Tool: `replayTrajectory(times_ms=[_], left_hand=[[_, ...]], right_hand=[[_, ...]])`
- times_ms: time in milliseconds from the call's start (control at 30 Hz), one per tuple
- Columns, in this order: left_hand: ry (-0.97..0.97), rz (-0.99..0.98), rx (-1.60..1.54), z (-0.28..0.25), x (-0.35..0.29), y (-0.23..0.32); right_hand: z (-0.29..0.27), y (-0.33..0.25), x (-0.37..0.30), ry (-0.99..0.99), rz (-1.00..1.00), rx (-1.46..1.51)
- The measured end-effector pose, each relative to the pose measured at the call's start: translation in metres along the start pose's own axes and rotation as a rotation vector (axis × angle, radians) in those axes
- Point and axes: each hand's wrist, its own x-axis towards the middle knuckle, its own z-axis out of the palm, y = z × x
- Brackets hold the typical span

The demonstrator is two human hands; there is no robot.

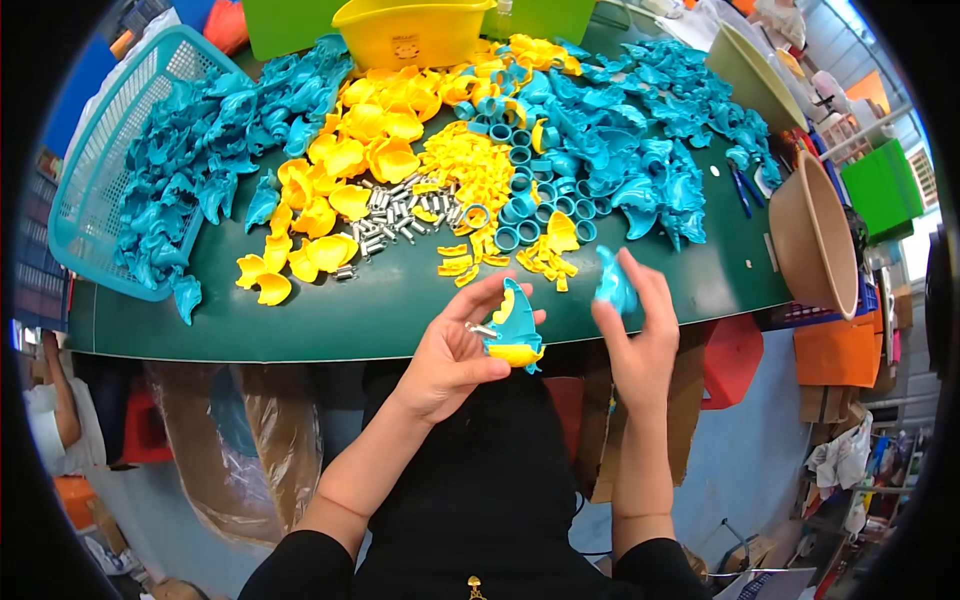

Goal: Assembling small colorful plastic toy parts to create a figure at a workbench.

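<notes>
In front of me, just off the table's near edge, my left hand [452, 350] grips a teal plastic shell half [516, 318]. Yellow pieces sit in it at the top and bottom, and a small silver metal cylinder [482, 330] sticks out at its left side, by my fingers. To the right, my right hand [643, 335] pinches another curved teal shell piece [614, 282] between thumb and fingers, apart from the first. Beyond my hands lie small yellow parts [465, 165], teal rings [507, 237] and a scatter of silver cylinders [388, 215].
Piles of teal shells [640, 130] and yellow cup-shaped shells [385, 110] cover the green table [400, 315]. A teal basket [85, 225] leans at the left, and a yellow tub [410, 30] stands at the back. Near the right edge are pliers [742, 185] and a tan basin [815, 235].
</notes>
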Motion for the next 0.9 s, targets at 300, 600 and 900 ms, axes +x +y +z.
replayTrajectory(times_ms=[300,600,900], left_hand=[[-0.104,0.071,0.259,0.007,-0.002,0.001],[-0.106,-0.048,0.076,0.001,-0.011,0.007],[0.089,0.15,0.202,0.01,-0.018,0.0]], right_hand=[[0.023,-0.034,-0.028,-0.113,-0.157,0.142],[0.022,-0.03,-0.034,-0.191,-0.079,0.165],[0.049,-0.017,-0.05,-0.159,-0.041,0.564]])
